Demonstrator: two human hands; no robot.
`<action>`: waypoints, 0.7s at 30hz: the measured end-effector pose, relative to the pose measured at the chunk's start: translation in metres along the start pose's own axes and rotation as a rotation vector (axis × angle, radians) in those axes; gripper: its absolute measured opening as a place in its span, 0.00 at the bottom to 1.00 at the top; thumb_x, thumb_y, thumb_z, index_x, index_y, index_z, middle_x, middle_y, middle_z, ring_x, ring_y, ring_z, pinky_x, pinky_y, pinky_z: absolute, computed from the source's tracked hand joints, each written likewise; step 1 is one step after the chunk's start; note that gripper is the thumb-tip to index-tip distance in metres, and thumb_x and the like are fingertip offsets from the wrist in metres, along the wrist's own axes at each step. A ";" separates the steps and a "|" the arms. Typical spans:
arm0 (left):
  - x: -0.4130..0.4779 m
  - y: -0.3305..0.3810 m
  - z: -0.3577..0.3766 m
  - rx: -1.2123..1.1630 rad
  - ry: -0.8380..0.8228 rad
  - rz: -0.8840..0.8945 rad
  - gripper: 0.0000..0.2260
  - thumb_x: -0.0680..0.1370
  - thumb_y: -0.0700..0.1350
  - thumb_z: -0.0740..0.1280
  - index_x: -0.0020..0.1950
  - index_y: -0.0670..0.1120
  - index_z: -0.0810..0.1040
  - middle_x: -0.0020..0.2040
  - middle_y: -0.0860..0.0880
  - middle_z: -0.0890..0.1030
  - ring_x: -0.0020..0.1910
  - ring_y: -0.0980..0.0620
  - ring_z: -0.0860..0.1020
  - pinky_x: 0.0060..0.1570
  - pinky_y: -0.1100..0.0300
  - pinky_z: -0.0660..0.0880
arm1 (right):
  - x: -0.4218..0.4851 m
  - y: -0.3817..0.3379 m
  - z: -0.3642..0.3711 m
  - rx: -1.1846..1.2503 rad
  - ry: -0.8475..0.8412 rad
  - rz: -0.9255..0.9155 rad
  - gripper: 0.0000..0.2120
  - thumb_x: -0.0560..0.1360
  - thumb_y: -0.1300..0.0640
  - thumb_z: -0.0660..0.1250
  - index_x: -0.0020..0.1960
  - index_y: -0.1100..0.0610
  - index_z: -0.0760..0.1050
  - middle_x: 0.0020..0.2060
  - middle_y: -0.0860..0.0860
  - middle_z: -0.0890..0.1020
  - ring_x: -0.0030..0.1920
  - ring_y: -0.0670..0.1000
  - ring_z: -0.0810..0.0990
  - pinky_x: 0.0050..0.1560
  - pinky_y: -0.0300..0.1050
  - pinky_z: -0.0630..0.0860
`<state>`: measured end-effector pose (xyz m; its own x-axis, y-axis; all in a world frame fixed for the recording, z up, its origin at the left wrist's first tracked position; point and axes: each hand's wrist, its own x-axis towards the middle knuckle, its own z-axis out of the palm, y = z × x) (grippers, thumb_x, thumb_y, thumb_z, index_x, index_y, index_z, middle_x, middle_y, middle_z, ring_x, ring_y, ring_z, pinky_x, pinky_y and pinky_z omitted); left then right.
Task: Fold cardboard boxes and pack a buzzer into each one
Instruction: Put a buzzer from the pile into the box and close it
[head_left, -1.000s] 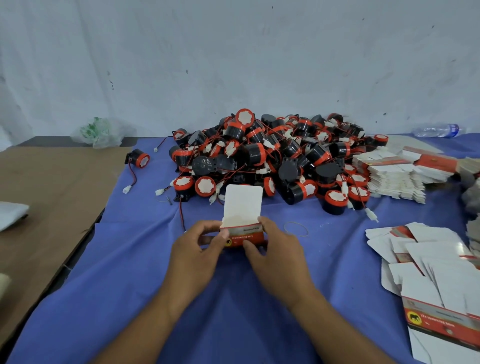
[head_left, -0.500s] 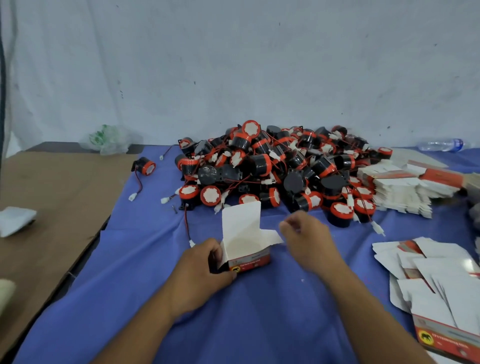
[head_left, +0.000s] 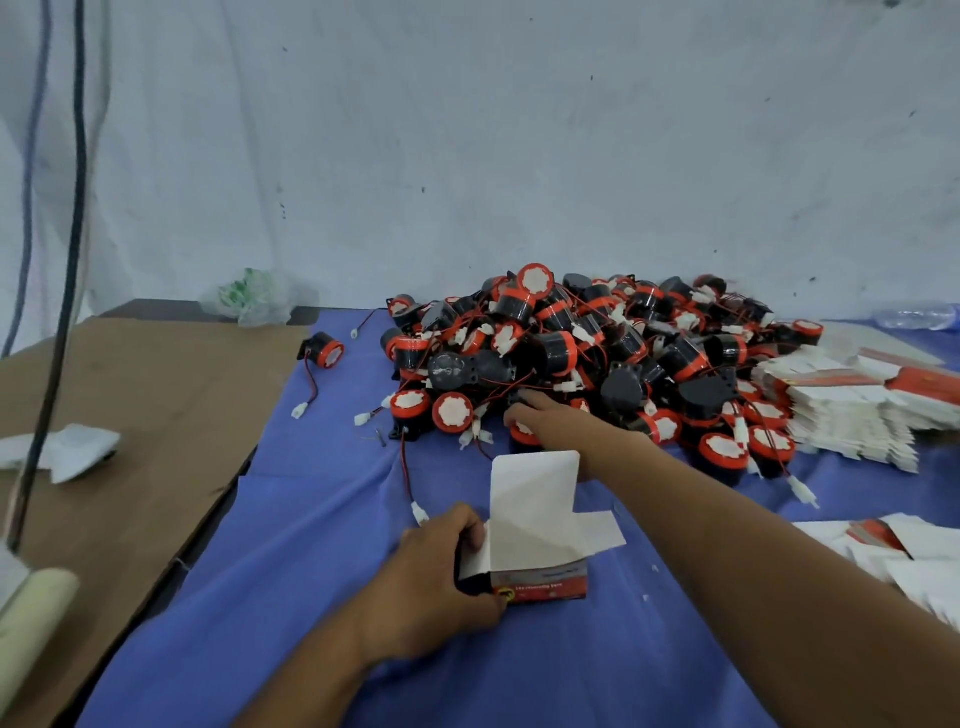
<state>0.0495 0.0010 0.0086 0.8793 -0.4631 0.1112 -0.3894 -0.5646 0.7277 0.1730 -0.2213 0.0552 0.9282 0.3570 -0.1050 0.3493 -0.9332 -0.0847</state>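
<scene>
1. Now: the box (head_left: 540, 545) stands open-topped on the worktop (head_left: 311, 519), at the middle of the near edge. Your left hand (head_left: 441, 582) grips its left wall, fingers curled round it.
2. Your right hand (head_left: 556, 423) lies on the near side of the buzzer pile (head_left: 597, 353), toward the far edge. The fingers are stretched out, pinching nothing visible.
3. Handling, judged: the box is thin card, light and easily crushed, so hold it by the folded corners, not the flaps. Buzzers look hard and stubby, and their wires may snag; lift by the body.
4. Count: one folded box; one stray buzzer (head_left: 324, 351) left of the pile; pile past counting; two heaps of flat blanks (head_left: 852, 415) along the right edge.
</scene>
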 end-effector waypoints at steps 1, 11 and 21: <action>0.000 -0.001 0.000 -0.008 -0.001 0.002 0.18 0.65 0.53 0.73 0.44 0.52 0.65 0.39 0.54 0.73 0.37 0.56 0.67 0.37 0.61 0.67 | -0.001 0.001 0.000 0.022 0.002 -0.005 0.29 0.76 0.48 0.72 0.71 0.50 0.63 0.78 0.54 0.56 0.65 0.62 0.71 0.62 0.54 0.72; -0.001 -0.003 0.001 -0.024 0.010 0.039 0.18 0.65 0.52 0.73 0.43 0.54 0.64 0.38 0.56 0.70 0.37 0.57 0.65 0.36 0.63 0.66 | -0.066 0.017 -0.002 0.381 0.263 0.217 0.12 0.78 0.50 0.68 0.58 0.50 0.70 0.50 0.54 0.80 0.45 0.56 0.80 0.45 0.52 0.79; -0.003 0.001 0.007 -0.058 0.005 0.119 0.17 0.67 0.51 0.74 0.45 0.52 0.67 0.39 0.53 0.73 0.35 0.58 0.68 0.35 0.62 0.68 | -0.187 -0.044 -0.002 0.797 0.613 -0.057 0.14 0.75 0.52 0.74 0.59 0.44 0.79 0.48 0.43 0.84 0.40 0.48 0.83 0.39 0.40 0.80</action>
<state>0.0441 -0.0033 0.0043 0.8292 -0.5212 0.2020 -0.4746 -0.4654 0.7471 -0.0159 -0.2469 0.0804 0.8970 0.1078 0.4286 0.4158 -0.5347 -0.7356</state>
